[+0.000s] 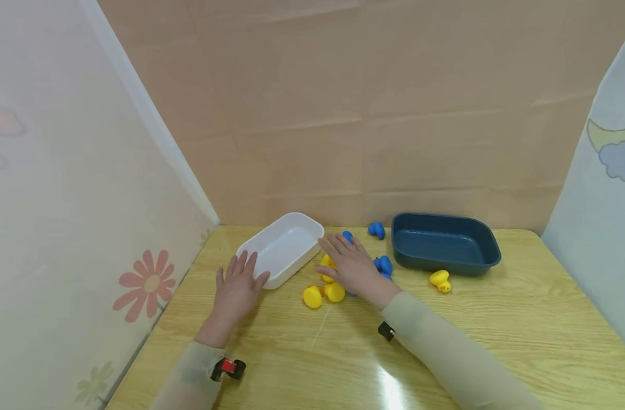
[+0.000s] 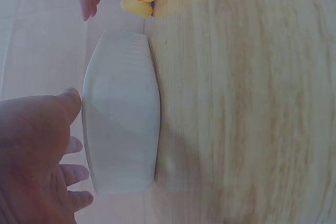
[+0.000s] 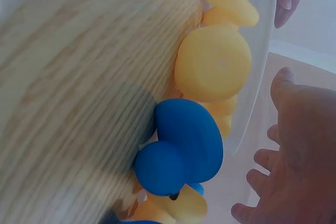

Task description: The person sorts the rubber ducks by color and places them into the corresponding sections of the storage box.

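Note:
My left hand [image 1: 236,293] is at the near left end of a white rectangular tray [image 1: 284,247], fingers straight and spread at its rim. In the left wrist view, the thumb is right at the edge of the tray's side wall [image 2: 123,114]. My right hand [image 1: 354,267] hovers over a cluster of small rubber ducks, its fingers spread and nothing in its grasp. Yellow ducks [image 1: 312,296] lie to its left, and blue ducks [image 1: 385,265] sit on its right, some partly hidden under the hand. The right wrist view shows a blue duck [image 3: 189,140] beside a yellow duck [image 3: 212,64].
A dark blue tray [image 1: 445,265] stands at the back right of the wooden table [image 1: 291,359]. One yellow duck [image 1: 440,281] lies in front of it, and a blue duck [image 1: 377,230] is off its left side. Fabric walls enclose the back and both sides.

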`<state>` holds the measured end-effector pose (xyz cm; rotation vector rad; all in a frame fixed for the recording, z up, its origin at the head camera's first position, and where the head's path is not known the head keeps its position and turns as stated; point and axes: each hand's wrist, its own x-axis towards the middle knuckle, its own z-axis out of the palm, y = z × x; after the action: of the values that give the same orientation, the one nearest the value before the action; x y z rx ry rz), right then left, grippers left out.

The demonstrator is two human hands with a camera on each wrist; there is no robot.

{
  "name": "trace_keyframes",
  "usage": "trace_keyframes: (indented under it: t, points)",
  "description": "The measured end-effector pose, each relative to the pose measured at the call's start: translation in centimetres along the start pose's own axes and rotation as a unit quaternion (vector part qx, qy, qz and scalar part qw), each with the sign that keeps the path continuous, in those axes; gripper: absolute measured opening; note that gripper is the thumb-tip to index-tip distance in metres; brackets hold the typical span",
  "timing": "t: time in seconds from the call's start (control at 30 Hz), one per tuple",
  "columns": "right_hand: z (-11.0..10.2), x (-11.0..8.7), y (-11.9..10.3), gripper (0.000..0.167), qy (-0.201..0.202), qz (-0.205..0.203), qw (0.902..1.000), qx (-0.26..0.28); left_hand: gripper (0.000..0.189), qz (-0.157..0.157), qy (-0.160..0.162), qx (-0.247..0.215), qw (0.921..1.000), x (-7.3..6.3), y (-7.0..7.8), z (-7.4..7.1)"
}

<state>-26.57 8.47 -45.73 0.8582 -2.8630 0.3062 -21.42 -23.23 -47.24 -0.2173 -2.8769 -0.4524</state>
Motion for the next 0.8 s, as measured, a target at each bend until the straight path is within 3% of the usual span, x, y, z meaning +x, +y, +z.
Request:
trace_keyframes:
  t: [0.27, 0.57, 0.8]
  points:
    - [0.8, 1.0, 0.1, 0.076, 0.009, -0.011, 0.9999, 0.008, 0.069, -0.005, 0.001, -0.007, 1.0000, 0.2, -0.2, 0.3]
    - [1.7, 2.0, 0.2, 0.075, -0.022, 0.000, 0.9995, 0.024, 0.067, 0.013, 0.011, -0.007, 0.9998, 0.3, -0.7, 0.1]
    - [2.2, 2.3, 0.1, 0.073, -0.012, -0.013, 0.9995, 0.026, 0.068, 0.014, 0.002, -0.022, 0.9997, 0.5, -1.3, -0.1]
